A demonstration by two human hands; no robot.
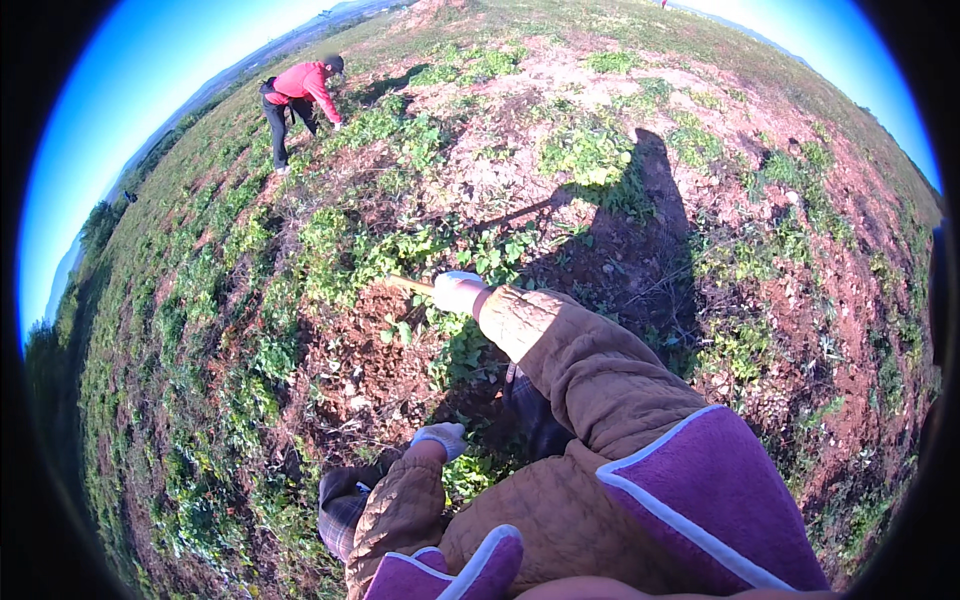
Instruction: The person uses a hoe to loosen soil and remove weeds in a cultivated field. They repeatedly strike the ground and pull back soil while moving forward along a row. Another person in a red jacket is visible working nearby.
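My right hand [455, 291], in a white glove, reaches out ahead of me at mid-picture. It is closed around a wooden handle [409, 283] that points left; whatever the handle belongs to is not visible. Leafy green plants [491, 255] grow right beside that hand, and loose reddish soil [375, 330] lies below the handle. My left hand [444, 439], also gloved, is low and close to my knees, over green leaves [469, 476]. Its fingers look curled, but their inner side is hidden, so I cannot tell if they hold anything.
A person in a red top [300, 82] bends over the plants at upper left. My own shadow [645, 225] falls across the ground ahead. Rows of low plants and stony soil [847, 352] spread over the slope. Purple cloth with pale edging [712, 495] hangs over my brown sleeve.
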